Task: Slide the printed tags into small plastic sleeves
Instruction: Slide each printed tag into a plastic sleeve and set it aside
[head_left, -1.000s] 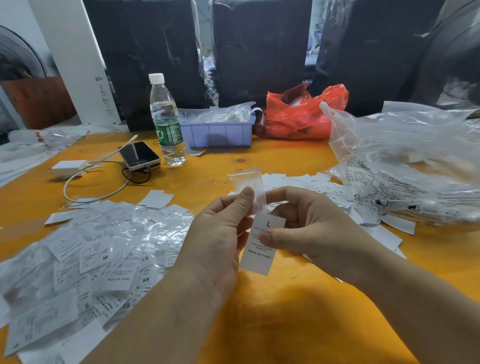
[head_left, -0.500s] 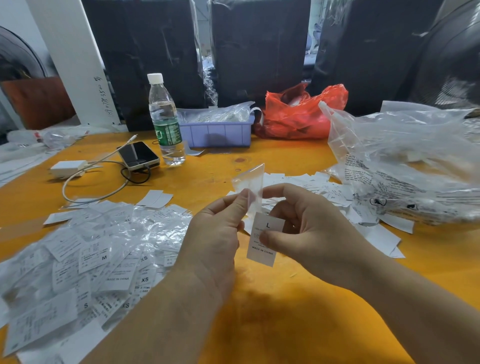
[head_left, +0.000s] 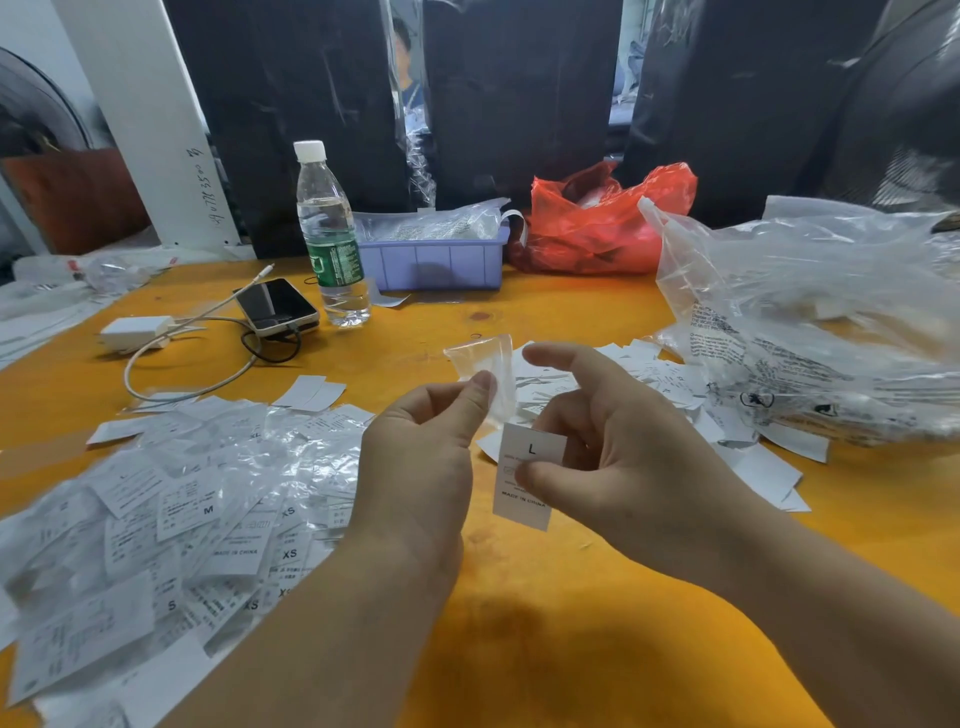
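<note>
Left hand raised above the bench, thumb and fingers pinching a small clear plastic sleeve near its lower end — sleeve standing up from the pinch, top edge curling over and crumpled. Right hand just beside it, thumb and a curled finger pinching a white printed tag marked "L" about mid-height; index finger lifted off and stretched toward the sleeve. Tag hanging below the sleeve, top corner close to the sleeve's lower end; cannot tell whether touching or yet inside. Judged handling: tag very light, thin, fairly stiff paper — holds flat from a one-point pinch, likely to buckle if pushed from the far end, so best gripped near the leading edge and fed short. Sleeve judged near weightless, limp, slick, prone to walls clinging together; mouth probably needs rubbing apart between thumb and finger before entry. Best held beside the opening, not across it, leaving the mouth free. Heap of sleeved tags on the bench at left, loose tags scattered beyond the right hand, large clear bag at right. Water bottle, phone, purple tray farther back.
</note>
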